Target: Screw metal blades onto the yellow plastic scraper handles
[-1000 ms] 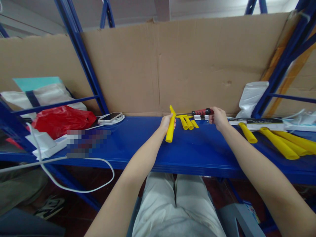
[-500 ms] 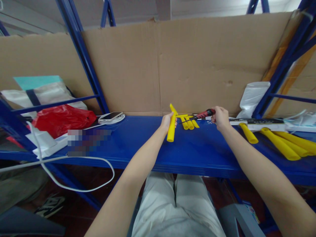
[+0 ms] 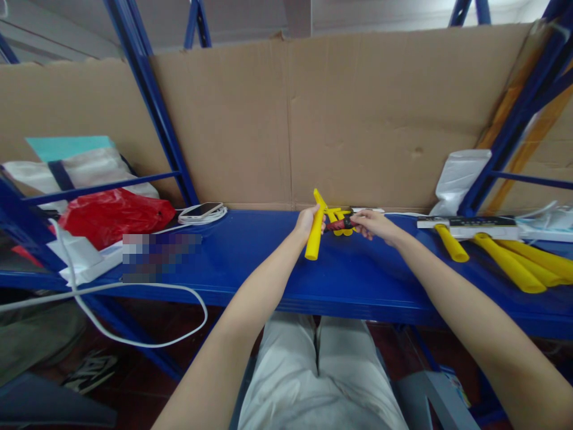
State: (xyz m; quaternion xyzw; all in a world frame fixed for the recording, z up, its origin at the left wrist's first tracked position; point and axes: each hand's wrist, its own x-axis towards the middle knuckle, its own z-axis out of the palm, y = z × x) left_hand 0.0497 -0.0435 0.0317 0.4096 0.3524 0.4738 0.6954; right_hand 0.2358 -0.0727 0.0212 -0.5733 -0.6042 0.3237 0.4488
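Note:
My left hand (image 3: 308, 221) is closed round a yellow T-shaped plastic tube (image 3: 315, 236), its round end tilted down toward me. In my right hand (image 3: 372, 224) is a red and black screwdriver (image 3: 339, 224), its handle pointing left at the tube. The blade is hidden behind the yellow piece and my left fingers, so I cannot tell whether it touches. Just behind lie several similar yellow pieces (image 3: 344, 232), partly covered by the screwdriver and my right hand.
Several more yellow tubes (image 3: 510, 263) lie at the right, by a long black and white box (image 3: 483, 228). At the left are a phone (image 3: 203, 209) on a coiled white cable and a red plastic bag (image 3: 114, 218). Cardboard (image 3: 358, 119) stands behind the blue bench (image 3: 250, 251).
My right hand has moved left with the screwdriver, bringing the handle close against the yellow tube. The blade, visible before, is now hidden. My left hand has shifted slightly right.

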